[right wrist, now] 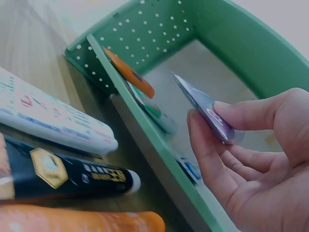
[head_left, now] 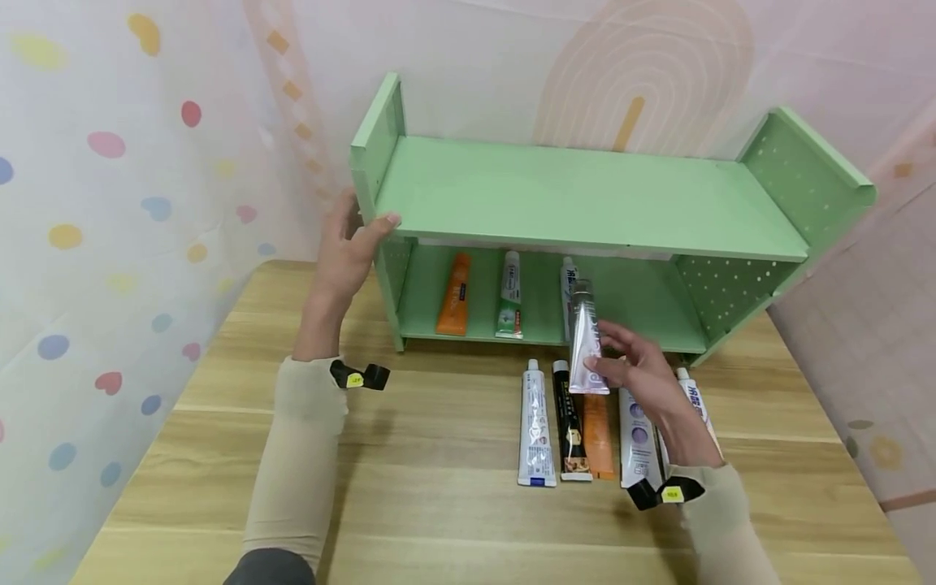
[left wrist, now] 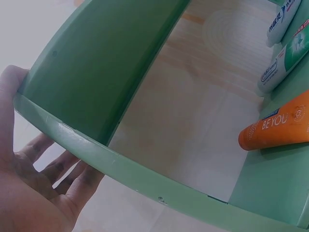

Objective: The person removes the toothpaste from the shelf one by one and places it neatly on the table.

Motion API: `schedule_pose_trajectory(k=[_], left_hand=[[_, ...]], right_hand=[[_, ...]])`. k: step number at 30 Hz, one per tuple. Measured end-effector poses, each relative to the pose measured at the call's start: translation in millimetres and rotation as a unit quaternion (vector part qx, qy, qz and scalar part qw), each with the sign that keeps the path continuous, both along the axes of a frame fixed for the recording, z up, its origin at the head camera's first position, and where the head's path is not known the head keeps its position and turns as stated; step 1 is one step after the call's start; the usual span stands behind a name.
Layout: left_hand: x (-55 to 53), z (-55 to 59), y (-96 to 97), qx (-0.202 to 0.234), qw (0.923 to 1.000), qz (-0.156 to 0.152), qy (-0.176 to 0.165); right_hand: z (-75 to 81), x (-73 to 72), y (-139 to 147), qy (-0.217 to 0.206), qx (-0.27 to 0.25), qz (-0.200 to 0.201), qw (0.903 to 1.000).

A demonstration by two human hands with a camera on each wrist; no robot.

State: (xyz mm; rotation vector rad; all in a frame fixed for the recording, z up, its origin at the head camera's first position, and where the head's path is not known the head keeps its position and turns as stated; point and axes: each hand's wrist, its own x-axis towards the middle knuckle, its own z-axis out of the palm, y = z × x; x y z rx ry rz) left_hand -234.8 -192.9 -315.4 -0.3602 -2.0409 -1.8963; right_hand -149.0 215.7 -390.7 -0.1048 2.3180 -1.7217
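My right hand [head_left: 638, 374] pinches a shiny silver-purple toothpaste tube [head_left: 586, 341] between thumb and fingers, grey cap up, in front of the lower board of a green two-tier shelf [head_left: 585, 199]. In the right wrist view the tube [right wrist: 205, 108] shows nearly edge-on. My left hand [head_left: 349, 252] grips the shelf's left side panel, thumb over the front edge and fingers on the outer face. On the lower board lie an orange tube [head_left: 455, 296], a white-and-green toothpaste tube [head_left: 509, 296] and a white-and-blue tube [head_left: 566, 284], partly hidden behind the held one.
On the wooden table [head_left: 431, 487] before the shelf lie a white tube [head_left: 537, 426], a black tube [head_left: 569, 422], an orange tube [head_left: 598, 439], a white tube with purple circles [head_left: 639, 443] and another white tube [head_left: 695, 398] partly under my right wrist. A patterned cloth [head_left: 146, 162] hangs behind.
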Motion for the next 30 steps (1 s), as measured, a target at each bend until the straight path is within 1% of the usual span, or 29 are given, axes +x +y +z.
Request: schedule_pose_trajectory(k=[6,11,16,20,22,26,30], left_hand=[[1.3,0.9,-1.2,0.001,1.0000,0.005,-0.001],[2.8,1.6,-1.5,0.007,1.0000,0.005,-0.001],[2.4,1.4,2.4,0.013,0.9999,-0.002,-0.003],[2.2,2.1,5.7,0.016,0.9998,-0.010,0.000],[2.8,2.5,6.5,0.018,0.9998,-0.010,0.003],[4.0,2.6,6.5,0.023,0.9997,-0.008,0.008],[4.1,2.5,6.8,0.023,0.9996,-0.010,0.011]], right_hand=[[-2.1,8.6,-13.9,-0.003,-0.005,0.003,1.0000],[-6.2,13.1,-25.0,0.003,-0.005,0.015,0.9999],[-10.8,20.7,-31.9,0.007,-0.007,0.028,0.9996],[-13.0,26.0,-36.3,0.014,-0.014,0.047,0.9987],[-13.8,28.4,-39.7,0.009,-0.018,0.059,0.9981],[-16.0,33.6,-47.4,-0.012,-0.018,0.080,0.9966],[-16.2,38.7,-53.9,-0.031,-0.016,0.091,0.9952]])
